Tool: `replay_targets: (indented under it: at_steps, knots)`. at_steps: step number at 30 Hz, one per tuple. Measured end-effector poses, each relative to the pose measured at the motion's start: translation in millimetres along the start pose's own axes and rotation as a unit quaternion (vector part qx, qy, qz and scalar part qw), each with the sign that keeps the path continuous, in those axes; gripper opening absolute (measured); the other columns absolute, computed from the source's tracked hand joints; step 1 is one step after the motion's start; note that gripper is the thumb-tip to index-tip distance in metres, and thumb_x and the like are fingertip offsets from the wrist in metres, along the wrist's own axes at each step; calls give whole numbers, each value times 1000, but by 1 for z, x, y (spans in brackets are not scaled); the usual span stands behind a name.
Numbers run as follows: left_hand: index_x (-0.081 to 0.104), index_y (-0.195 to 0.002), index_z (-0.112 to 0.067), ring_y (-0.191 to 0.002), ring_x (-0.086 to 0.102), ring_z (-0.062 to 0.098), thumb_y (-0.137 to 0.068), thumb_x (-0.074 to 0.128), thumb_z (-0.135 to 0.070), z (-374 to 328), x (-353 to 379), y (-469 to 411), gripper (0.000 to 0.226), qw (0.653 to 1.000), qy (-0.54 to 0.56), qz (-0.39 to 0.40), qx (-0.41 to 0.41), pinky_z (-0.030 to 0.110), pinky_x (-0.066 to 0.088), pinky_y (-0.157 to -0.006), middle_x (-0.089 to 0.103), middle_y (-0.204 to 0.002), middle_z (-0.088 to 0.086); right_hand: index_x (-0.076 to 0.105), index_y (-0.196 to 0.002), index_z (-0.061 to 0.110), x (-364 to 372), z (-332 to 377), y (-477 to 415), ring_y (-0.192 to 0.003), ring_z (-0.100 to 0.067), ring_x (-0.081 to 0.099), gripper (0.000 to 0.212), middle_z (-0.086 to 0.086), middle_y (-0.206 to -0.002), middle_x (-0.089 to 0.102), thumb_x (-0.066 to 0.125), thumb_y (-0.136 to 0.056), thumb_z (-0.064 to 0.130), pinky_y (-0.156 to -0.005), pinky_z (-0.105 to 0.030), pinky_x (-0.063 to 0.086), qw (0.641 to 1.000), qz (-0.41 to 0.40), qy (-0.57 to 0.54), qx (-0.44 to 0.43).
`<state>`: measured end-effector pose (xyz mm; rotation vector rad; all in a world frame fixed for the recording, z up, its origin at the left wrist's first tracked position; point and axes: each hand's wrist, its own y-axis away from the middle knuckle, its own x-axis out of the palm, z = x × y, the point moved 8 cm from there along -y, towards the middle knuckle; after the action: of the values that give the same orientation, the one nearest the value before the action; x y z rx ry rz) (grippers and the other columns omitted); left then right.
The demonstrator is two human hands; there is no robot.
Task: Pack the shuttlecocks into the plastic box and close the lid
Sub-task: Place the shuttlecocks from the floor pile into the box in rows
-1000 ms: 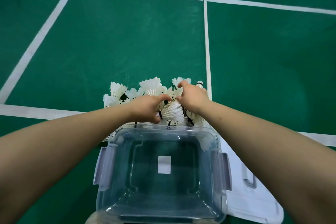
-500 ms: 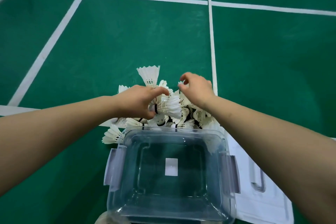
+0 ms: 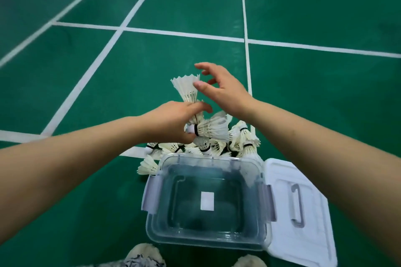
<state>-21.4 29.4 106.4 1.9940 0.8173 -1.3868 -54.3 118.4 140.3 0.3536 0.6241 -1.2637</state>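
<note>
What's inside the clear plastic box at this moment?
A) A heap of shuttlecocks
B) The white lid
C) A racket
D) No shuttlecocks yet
D: the plastic box shows only its bare bottom with a white label, while the shuttlecocks lie piled on the floor beyond it and the lid rests beside it.

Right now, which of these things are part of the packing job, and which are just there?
Part of the job:
- shuttlecocks in the left hand
- shuttlecock pile
- clear plastic box, nothing in it yet
- white lid beside it
- right hand, open

Just there:
- green court floor
- white court lines
</note>
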Motion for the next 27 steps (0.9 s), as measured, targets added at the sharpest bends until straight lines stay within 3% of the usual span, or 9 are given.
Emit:
replay_targets:
  at_steps: [3,8,12,16,18,19,23,27]
  knots:
    - [37,-130,-32,-85,49,18,-75,63,-21,-17,2,20,62,1000,19,5,-2,23,28,-68,59,-118,0,50,-128,24,2,16,21,-106,-7,45,42,2,-130,47,59,-88,35,-90,-19,34,998,42,44,2]
    - [38,-128,-30,-94,55,20,-72,65,-20,-38,27,54,63,996,80,36,18,31,44,-82,60,-114,-3,59,-104,21,9,10,55,-101,-12,51,22,-1,-119,55,64,-86,31,-88,-25,40,995,62,68,49]
    - [43,-126,-29,-81,48,10,-71,64,-15,-44,38,75,60,994,102,41,26,20,38,-73,55,-96,-14,56,-87,22,26,-5,76,-99,-18,53,12,-3,-106,56,66,-84,29,-87,-30,40,989,90,93,68]
    - [41,-121,-41,-83,56,12,-70,64,-23,-32,50,90,59,992,105,66,-15,28,47,-77,62,-100,-6,48,-73,17,39,-23,84,-73,-18,43,22,-2,-77,49,65,-85,24,-68,-30,34,990,89,38,101]
    - [42,-122,-39,-69,53,-3,-73,66,-22,-20,57,98,57,989,115,78,-43,11,41,-64,60,-91,-9,43,-65,19,40,-36,87,-60,-14,35,29,2,-66,42,65,-85,22,-59,-29,29,989,61,-15,137]
    - [42,-122,-38,-61,50,-6,-74,66,-21,-13,59,103,56,988,121,80,-60,9,38,-58,57,-85,-12,43,-63,20,40,-44,89,-57,-12,34,31,4,-62,40,65,-85,22,-57,-29,28,985,41,-46,159]
    - [38,-109,-51,-48,42,6,-72,67,-20,23,58,119,56,979,159,23,-124,15,36,-50,57,-75,-10,41,-63,17,45,-82,99,-58,-13,33,32,3,-63,38,65,-85,16,-53,-24,25,963,6,-118,242]
    - [43,-111,-44,-50,42,13,-72,68,-16,41,61,124,54,970,182,-26,-160,18,37,-50,62,-74,1,45,-61,20,83,-111,116,-58,-11,44,31,4,-64,49,65,-85,18,-53,-22,34,944,91,-93,303]
